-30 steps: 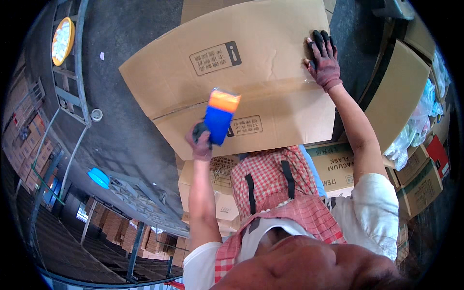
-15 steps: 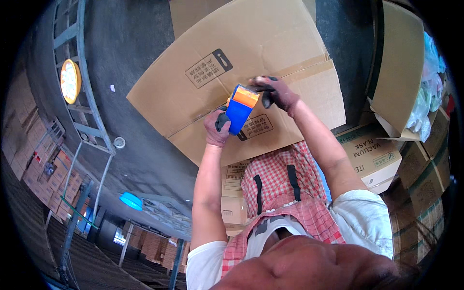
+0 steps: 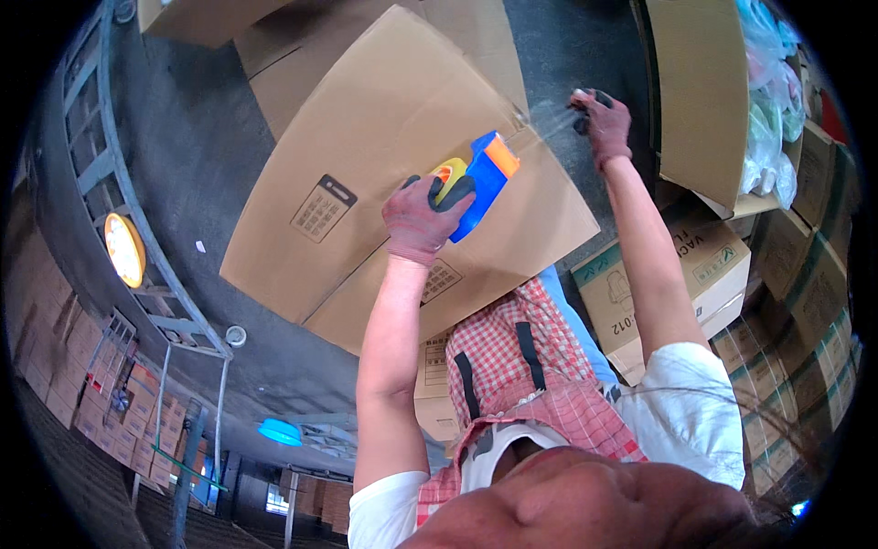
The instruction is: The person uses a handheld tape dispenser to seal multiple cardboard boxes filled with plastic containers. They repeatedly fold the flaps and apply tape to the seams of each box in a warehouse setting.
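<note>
My left hand (image 3: 419, 221), in a dark-fingered work glove, is wrapped round a blue and orange tape dispenser (image 3: 487, 189) with a yellow-rimmed roll. The dispenser is tilted just above a large brown carton (image 3: 366, 128), over the seam between its flaps. Off the carton's right edge, my gloved right hand (image 3: 604, 130) has its fingers pinched together. From them a faint clear strip of tape (image 3: 551, 122) stretches back toward the carton's corner by the dispenser. Exactly where the strip meets the carton is hard to make out.
An open carton (image 3: 700, 101) filled with plastic bags (image 3: 768, 101) stands at the right. Below it lies a printed carton (image 3: 668, 274), beside further stacked boxes (image 3: 777, 348). A metal frame (image 3: 105, 165) with a yellow bowl (image 3: 125, 250) is at the left; a blue basin (image 3: 280, 432) sits lower.
My right hand has moved away from the dispenser, up and to the right, drawing out clear tape. The dispenser in my left hand has shifted right across the carton. The whole view has turned somewhat.
</note>
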The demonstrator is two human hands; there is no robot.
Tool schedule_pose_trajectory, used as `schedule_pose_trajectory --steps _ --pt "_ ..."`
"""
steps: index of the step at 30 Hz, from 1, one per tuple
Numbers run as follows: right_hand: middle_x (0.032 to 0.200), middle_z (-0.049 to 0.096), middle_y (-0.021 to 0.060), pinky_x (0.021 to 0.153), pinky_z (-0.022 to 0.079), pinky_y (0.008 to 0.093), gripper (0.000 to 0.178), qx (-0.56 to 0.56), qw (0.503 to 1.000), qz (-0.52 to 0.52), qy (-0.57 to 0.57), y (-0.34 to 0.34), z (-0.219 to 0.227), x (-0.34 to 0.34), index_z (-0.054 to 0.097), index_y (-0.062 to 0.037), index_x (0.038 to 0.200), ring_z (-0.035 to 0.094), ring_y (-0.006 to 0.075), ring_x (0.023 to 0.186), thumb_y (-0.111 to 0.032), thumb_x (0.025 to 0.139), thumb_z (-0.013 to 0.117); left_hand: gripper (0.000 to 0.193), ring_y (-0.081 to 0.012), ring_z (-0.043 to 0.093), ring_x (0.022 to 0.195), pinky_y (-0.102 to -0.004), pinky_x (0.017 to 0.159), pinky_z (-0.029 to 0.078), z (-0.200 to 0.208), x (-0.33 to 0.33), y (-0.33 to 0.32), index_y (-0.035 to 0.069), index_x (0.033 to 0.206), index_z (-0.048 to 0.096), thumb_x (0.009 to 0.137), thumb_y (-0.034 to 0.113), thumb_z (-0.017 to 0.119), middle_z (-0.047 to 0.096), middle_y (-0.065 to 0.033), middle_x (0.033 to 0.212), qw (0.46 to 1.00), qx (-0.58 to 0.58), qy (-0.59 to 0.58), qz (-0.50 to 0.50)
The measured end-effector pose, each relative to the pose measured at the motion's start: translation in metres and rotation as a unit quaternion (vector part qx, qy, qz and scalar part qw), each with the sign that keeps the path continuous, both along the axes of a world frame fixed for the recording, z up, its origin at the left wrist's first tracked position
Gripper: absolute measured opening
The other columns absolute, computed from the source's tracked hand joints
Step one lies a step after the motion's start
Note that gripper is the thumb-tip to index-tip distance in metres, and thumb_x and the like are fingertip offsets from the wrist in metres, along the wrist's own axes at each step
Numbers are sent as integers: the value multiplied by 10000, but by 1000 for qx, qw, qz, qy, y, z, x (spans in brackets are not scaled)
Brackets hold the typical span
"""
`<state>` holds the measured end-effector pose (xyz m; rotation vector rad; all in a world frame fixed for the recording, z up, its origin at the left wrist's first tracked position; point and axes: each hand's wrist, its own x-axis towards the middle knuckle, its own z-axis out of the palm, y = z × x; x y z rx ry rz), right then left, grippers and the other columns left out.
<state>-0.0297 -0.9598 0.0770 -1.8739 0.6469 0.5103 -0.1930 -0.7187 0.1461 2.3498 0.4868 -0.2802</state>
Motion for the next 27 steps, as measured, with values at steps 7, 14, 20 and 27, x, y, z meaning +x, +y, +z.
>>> schedule_pose_trajectory --steps 7,14,20,27 --pt "990 599 171 793 428 352 498 5 970 94 223 -15 -153 -31 583 -11 1012 569 293 906 -387 689 626 373 -260 577 598 -350 543 446 -2 11 -19 71 737 611 598 403 711 589 -97 652 999 51 -14 -2" --pt "1309 364 163 967 324 374 659 -138 875 398 240 -10 -139 1 358 -76 1283 372 303 1193 -404 739 533 380 -247 593 627 -332 582 465 -6 4 -20 83 762 632 601 419 704 611 -105 690 1000 28 -10 4" --pt "1003 614 96 739 437 326 322 -124 983 114 76 -18 -40 -23 620 -72 1000 574 214 863 -268 748 580 579 -274 596 844 -362 751 457 13 6 -20 109 916 633 610 594 554 618 -153 860 988 -75 138 -15" --pt "1105 560 76 882 385 269 323 -159 940 185 -238 -70 -3 -67 540 -36 1111 517 160 997 -81 792 557 548 -248 567 907 -409 897 392 50 -193 78 100 973 597 585 476 692 611 -86 918 996 54 13 -68"
